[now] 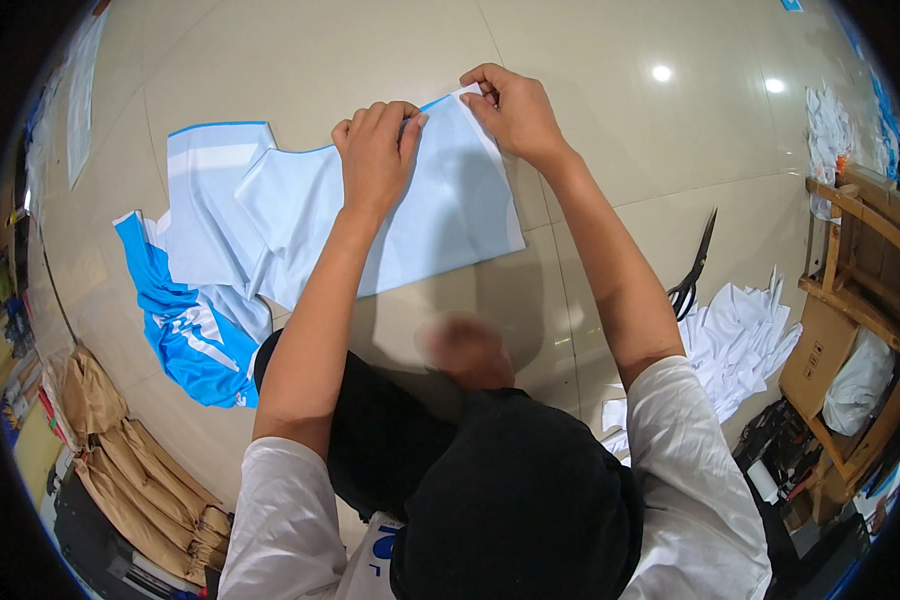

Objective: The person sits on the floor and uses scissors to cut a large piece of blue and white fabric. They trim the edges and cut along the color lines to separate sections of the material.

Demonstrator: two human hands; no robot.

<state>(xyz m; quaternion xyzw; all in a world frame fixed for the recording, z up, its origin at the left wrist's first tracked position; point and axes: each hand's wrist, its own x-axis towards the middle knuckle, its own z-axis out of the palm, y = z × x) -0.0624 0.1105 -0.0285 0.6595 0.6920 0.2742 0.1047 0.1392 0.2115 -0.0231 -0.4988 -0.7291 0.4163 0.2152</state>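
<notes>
A light-blue fabric piece (440,190) with a white strip along its right end is spread on the tiled floor, loosely folded toward the left. My right hand (518,112) pinches its far right corner between thumb and fingers. Closed over the far edge is my left hand (378,155), a short way left of the right one; its fingertips are partly out of sight. Bright blue fabric with white print (195,325) lies crumpled by the left end of the piece, partly beneath it.
Black scissors (698,270) rest to my right, touching a heap of white fabric scraps (735,335). Farther right stand a wooden frame (855,225) and a cardboard box (818,365). Crumpled brown material (135,470) lies at the left. My bare foot (465,345) is near the fabric.
</notes>
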